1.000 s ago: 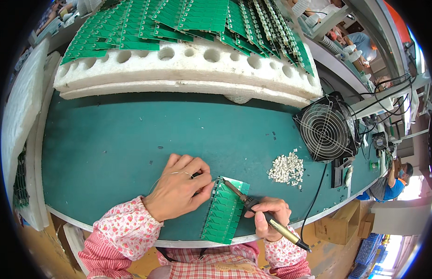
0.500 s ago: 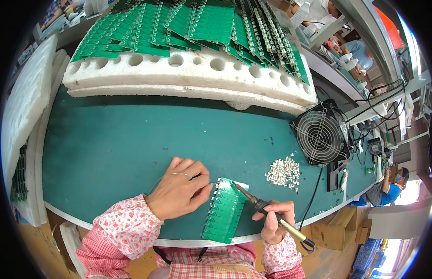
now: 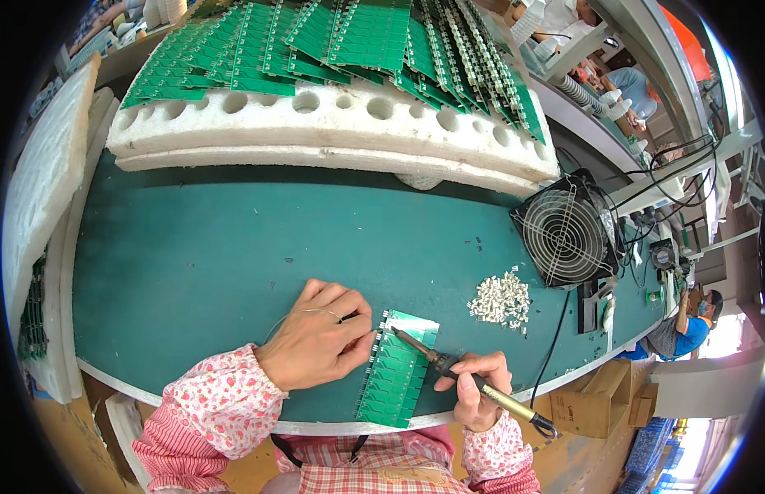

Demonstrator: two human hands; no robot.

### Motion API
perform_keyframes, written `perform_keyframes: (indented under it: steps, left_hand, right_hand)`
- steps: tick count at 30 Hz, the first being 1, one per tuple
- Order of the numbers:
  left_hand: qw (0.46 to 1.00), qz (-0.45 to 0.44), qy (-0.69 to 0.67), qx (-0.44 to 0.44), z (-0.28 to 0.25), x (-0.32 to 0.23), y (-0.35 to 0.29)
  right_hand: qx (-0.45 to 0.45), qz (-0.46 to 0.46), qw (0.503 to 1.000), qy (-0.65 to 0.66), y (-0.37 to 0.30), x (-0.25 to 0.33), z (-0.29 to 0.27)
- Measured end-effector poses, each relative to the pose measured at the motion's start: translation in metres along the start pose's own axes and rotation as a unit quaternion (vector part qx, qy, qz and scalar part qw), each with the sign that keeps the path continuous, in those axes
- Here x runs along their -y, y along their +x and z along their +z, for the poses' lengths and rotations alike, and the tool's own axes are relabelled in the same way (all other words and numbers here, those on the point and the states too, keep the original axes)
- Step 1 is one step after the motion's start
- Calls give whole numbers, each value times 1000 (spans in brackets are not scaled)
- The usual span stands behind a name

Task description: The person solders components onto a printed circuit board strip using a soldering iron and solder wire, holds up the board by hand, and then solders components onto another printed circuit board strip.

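Note:
A green circuit board panel (image 3: 396, 370) lies on the mat near the front edge, with a row of metal pins along its left side. My right hand (image 3: 481, 387) grips a soldering iron (image 3: 448, 364), whose tip meets the panel's upper left near the pins. My left hand (image 3: 320, 337) rests on the mat just left of the panel, fingers curled and closed. A thin length of solder wire (image 3: 304, 311) loops over its back and runs into the fingers; the wire's end by the iron tip is hard to make out.
A pile of small white connectors (image 3: 501, 300) lies right of the panel, below a black fan (image 3: 567, 230). A white foam block (image 3: 316, 132) at the back bears stacked green boards (image 3: 370, 37). Foam sheets (image 3: 45, 206) stand at left. A co-worker (image 3: 687, 329) sits far right.
My right hand has moved the soldering iron left, bringing its tip closer to the panel's pin row. My left hand has stayed almost still.

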State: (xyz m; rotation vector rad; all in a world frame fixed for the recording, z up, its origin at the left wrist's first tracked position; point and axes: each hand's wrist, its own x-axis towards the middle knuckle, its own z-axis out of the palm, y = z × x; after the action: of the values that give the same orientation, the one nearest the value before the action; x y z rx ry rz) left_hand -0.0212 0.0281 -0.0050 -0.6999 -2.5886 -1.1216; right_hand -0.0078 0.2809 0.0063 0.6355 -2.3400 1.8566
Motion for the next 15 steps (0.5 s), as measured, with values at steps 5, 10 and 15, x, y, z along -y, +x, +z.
perform_keyframes:
  steps: [5, 10, 15]
  left_hand:
    - [1000, -5, 2, 8, 0, 0, 1]
    - [1000, -4, 8, 8, 1, 0, 2]
    - [1000, -3, 19, 17, 0, -1, 4]
  right_hand:
    - [13, -4, 1000, -21, 2, 0, -1]
    - [9, -6, 1000, 2, 3, 0, 1]
    - [30, -13, 999, -15, 2, -1, -1]
